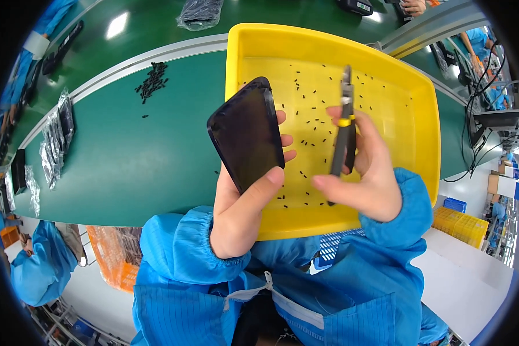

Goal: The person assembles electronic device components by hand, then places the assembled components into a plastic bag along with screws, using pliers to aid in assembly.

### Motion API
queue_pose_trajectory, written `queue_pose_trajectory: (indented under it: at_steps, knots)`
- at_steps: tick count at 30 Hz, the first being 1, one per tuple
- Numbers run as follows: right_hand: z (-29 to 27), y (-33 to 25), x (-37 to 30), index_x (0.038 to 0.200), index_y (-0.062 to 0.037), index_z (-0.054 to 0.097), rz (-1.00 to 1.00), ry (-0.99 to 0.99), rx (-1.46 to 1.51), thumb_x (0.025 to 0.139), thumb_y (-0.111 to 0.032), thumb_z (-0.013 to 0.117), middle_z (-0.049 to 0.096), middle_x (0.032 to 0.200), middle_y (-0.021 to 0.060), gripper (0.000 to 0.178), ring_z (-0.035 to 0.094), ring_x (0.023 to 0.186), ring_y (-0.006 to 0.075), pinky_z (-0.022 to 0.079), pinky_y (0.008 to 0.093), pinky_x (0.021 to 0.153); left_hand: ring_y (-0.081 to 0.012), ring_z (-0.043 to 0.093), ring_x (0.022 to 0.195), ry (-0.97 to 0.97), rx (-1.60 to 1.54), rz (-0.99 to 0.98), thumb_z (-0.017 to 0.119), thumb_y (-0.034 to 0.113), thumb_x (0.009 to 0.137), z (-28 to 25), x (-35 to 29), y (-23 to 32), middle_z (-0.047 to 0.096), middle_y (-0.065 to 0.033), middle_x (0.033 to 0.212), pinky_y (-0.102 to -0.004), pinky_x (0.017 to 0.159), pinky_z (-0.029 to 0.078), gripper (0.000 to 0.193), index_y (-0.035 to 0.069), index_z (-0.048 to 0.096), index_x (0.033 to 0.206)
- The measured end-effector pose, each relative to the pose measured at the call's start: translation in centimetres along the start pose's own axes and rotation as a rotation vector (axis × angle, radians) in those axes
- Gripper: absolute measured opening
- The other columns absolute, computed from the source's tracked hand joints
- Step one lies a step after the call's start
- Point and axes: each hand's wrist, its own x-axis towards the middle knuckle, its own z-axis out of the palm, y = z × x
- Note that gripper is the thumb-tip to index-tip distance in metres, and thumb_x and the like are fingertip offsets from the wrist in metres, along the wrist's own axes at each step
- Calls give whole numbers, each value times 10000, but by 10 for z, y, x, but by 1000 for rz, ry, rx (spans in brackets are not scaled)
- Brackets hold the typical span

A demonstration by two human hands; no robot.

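Observation:
My left hand [242,213] is closed round a black, flat panel with rounded corners and a glossy face [245,135], held tilted over the left side of a yellow tub [333,225]. In my right hand [375,173] is a pair of cutting pliers [343,132] with dark handles and a yellow band, jaws pointing away from me. The pliers are above the tub, apart from the panel. Many small black pieces [308,143] lie scattered on the tub's floor.
A heap of small black pieces [153,81] lies on the green table [115,155]. Plastic-wrapped items [55,144] stand along its left edge. A wrapped bundle [200,12] is on the far bench. Cables [478,127] hang at right. A person in blue [43,262] is at lower left.

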Motion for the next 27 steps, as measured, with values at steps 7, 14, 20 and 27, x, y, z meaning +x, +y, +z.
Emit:
queue_pose_trajectory:
  at_steps: [7,14,20,27]
  knots:
    - [7,1,-1,1153,-25,566,-581,134,-421,545,-88,787,512,1084,109,650,563,868,209,465,268,648,-192,470,1127,-14,-66,0,527,73,862,-3,-3,-2,429,-105,1297,-345,981,367,533,16,308,1345]
    - [13,-1,-5,1149,30,573,-649,75,-481,544,-58,784,519,1065,137,647,585,894,245,508,293,722,-306,513,1146,93,77,-60,472,243,884,3,-8,-2,511,-165,1213,-428,970,418,510,5,346,1318]
    - [15,1,-3,1150,43,568,-685,94,-466,544,-53,787,514,1058,146,651,598,873,251,514,291,709,-331,501,1158,36,89,5,482,273,886,5,-5,-3,490,-164,1242,-429,991,402,523,11,347,1318]
    - [22,2,-5,1162,67,557,-720,103,-435,571,10,768,487,1077,139,629,612,874,231,525,266,682,-207,384,1234,-107,-43,32,497,54,895,0,-5,-7,391,-129,1339,-336,1029,316,571,15,218,1392]
